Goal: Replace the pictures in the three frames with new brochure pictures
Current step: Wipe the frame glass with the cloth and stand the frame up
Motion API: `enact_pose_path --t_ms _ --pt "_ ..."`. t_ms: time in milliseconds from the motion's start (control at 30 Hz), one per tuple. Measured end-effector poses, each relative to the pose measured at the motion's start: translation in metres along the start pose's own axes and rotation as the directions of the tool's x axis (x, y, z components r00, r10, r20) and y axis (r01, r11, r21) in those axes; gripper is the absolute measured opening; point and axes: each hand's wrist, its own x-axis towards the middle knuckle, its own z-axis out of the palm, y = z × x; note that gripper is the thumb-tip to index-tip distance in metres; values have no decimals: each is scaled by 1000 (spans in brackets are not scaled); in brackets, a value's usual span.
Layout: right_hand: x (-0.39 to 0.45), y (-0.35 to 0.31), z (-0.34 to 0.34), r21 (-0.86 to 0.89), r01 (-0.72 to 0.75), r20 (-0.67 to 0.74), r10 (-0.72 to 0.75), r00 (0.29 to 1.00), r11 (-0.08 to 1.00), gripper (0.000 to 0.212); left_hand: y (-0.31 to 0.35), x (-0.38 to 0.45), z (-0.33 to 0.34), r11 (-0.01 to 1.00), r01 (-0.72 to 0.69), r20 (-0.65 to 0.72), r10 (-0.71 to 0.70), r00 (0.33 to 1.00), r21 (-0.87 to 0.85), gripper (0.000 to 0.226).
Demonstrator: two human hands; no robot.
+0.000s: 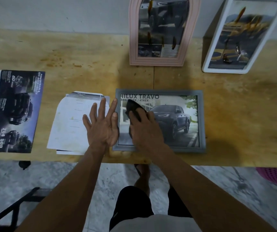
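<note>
A grey frame lies flat near the table's front edge, showing a pickup truck picture under glass. My right hand holds a dark cloth pressed on the left part of the glass. Beside it, my left hand lies with straight, spread fingers, its thumb side against the frame's left edge and its other fingers over loose white sheets. A pink arched frame and a white frame stand at the back, each with a car picture inside. A dark brochure page lies at the far left.
The wooden table stands against a grey wall. Its front edge runs just below the grey frame. A pink basket sits on the floor at the right. A dark metal chair leg shows at the lower left.
</note>
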Motion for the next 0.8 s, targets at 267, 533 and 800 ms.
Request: enact_pose_path --t_ms 267,533,800 --pt "-30 97 -40 -120 -401 -144 384 912 908 54 0 2 2 1000 -2 -2 2 1000 23 48" --pt "-47 65 -25 162 -481 -99 499 861 862 54 2 0 0 1000 11 16 -11 1000 13 48" --pt "-11 -27 -6 369 -63 112 23 993 927 44 -2 7 -7 1000 20 152 -21 988 12 48"
